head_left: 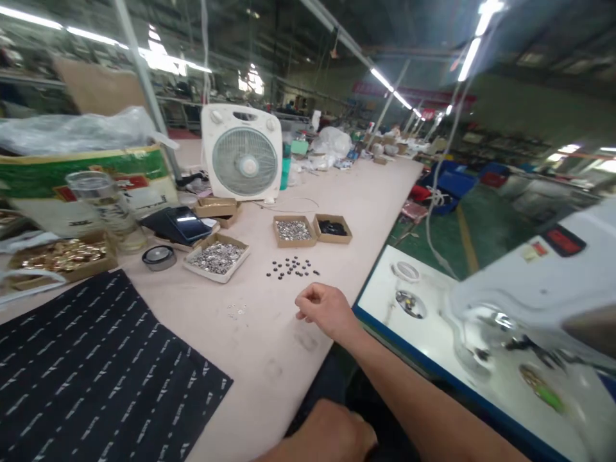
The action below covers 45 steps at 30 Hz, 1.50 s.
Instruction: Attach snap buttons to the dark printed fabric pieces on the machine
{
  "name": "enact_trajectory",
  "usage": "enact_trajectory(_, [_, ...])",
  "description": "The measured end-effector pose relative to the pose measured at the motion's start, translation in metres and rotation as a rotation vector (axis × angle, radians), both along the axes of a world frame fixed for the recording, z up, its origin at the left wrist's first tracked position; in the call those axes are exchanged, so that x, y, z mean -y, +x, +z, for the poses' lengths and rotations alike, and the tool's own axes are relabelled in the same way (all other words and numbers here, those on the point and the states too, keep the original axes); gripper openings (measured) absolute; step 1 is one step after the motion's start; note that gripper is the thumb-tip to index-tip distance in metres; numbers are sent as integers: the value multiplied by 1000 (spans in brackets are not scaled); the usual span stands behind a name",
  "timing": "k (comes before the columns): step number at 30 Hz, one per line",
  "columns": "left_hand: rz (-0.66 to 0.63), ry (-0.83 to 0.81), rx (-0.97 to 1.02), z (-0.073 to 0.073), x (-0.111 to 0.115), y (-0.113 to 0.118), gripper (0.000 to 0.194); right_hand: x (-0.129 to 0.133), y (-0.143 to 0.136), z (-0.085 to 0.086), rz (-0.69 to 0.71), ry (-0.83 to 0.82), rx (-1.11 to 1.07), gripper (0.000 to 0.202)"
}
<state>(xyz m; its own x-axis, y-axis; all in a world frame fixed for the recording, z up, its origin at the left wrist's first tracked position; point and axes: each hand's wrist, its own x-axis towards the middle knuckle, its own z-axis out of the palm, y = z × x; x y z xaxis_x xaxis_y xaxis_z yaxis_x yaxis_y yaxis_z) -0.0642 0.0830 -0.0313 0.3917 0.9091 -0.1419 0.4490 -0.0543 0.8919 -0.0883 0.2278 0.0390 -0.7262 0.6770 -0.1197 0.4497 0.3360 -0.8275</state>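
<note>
My right hand (328,312) hovers over the pale tabletop (269,340), thumb and forefinger curled together in a pinch; anything between them is too small to make out. Just beyond it lie several small dark round snap parts (290,269), scattered loose. Low at the table's front edge is my left hand (332,431), seen from the back with its fingers curled in. Whatever it might hold is hidden. Several tiny clear or shiny bits (237,312) lie to the left of my right hand.
Small boxes hold silvery metal parts (216,258), more silvery parts (293,230), black pieces (332,227) and gold parts (67,255). Dark printed fabric (106,378) covers the left. A white fan (243,154) stands behind. At right is a white machine (539,289) on its own table.
</note>
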Motion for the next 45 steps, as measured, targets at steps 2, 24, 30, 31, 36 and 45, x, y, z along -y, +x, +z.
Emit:
enact_trajectory(2, [-23, 85, -198, 2, 5, 4, 18, 11, 52, 2, -56, -183, -60, 9])
enact_trajectory(24, [-103, 795, -442, 44, 68, 37, 30, 149, 270, -13, -379, -342, -245, 13])
enact_trajectory(30, [-82, 799, -390, 50, 74, 36, 29, 157, 273, -13, -385, -360, -274, 26])
enact_trajectory(31, [-78, 804, -378, 51, 74, 36, 29, 158, 273, -13, -384, -361, -279, 27])
enact_trajectory(36, [-58, 814, -330, 56, 76, 35, 22, 158, 272, -9, -382, -325, -307, 28])
enact_trajectory(45, [-56, 824, -304, 56, 81, 34, 21, 161, 270, -6, -357, -237, -292, 31])
